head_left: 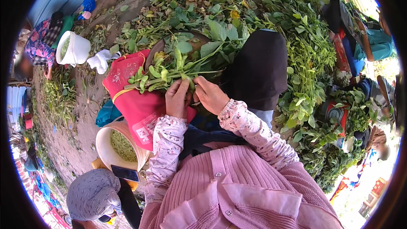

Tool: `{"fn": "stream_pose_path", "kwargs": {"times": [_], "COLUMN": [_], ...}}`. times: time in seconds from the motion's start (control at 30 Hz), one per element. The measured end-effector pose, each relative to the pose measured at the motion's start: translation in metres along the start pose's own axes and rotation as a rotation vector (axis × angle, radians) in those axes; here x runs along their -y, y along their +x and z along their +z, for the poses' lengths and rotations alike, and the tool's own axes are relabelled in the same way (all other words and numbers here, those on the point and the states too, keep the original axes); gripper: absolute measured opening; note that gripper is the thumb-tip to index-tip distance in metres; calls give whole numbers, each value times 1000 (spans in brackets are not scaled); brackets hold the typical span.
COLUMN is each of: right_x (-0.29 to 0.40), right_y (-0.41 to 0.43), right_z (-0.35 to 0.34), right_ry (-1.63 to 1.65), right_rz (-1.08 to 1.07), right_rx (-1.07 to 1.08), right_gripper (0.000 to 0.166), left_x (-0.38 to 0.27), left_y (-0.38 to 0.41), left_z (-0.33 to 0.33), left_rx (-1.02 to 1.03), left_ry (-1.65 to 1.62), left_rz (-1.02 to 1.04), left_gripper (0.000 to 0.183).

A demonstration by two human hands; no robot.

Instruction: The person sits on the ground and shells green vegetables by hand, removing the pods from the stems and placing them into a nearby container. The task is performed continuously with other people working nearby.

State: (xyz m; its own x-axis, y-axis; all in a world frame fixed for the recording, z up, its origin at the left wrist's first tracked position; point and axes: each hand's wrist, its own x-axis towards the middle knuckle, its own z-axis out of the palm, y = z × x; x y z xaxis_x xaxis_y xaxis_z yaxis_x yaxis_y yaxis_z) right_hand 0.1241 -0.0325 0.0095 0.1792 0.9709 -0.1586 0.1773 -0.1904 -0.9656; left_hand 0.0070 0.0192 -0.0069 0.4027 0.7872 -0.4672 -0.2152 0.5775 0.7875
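A cut soybean stalk (165, 78) with green pods lies across my lap, over a red cloth (133, 101) with a yellow edge. My left hand (178, 97) is at the stalk, thumb and fingers pinched on a green pod (188, 81). Close beside it, my right hand (210, 94) has its fingertips curled near the same pod; whether they grip anything is hidden. Broad leaves (219, 35) of the plant spread beyond my hands over a round brown-rimmed container (155, 52). Black fabric (259, 70) covers my right knee.
A white bucket (103, 140) of green beans stands at my left, a phone (125, 173) by its rim. Near it is a person in a striped head covering (93, 194). Heaped bean plants (305, 54) lie ahead and right. Another white bucket (78, 49) stands far left, beside another person.
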Motion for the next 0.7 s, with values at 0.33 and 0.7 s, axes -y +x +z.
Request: {"fn": "stream_pose_path", "kwargs": {"times": [0.33,0.7], "right_x": [-47,-29], "right_y": [2,-11], "right_z": [12,4], "right_ry": [40,-209], "right_rz": [37,-77], "right_rx": [119,35], "right_gripper": [4,8], "left_x": [7,13], "left_y": [-3,-16], "left_z": [-10,-7], "left_rx": [128,163], "left_ry": [30,92], "left_rz": [-18,-53], "left_gripper": [15,15]}}
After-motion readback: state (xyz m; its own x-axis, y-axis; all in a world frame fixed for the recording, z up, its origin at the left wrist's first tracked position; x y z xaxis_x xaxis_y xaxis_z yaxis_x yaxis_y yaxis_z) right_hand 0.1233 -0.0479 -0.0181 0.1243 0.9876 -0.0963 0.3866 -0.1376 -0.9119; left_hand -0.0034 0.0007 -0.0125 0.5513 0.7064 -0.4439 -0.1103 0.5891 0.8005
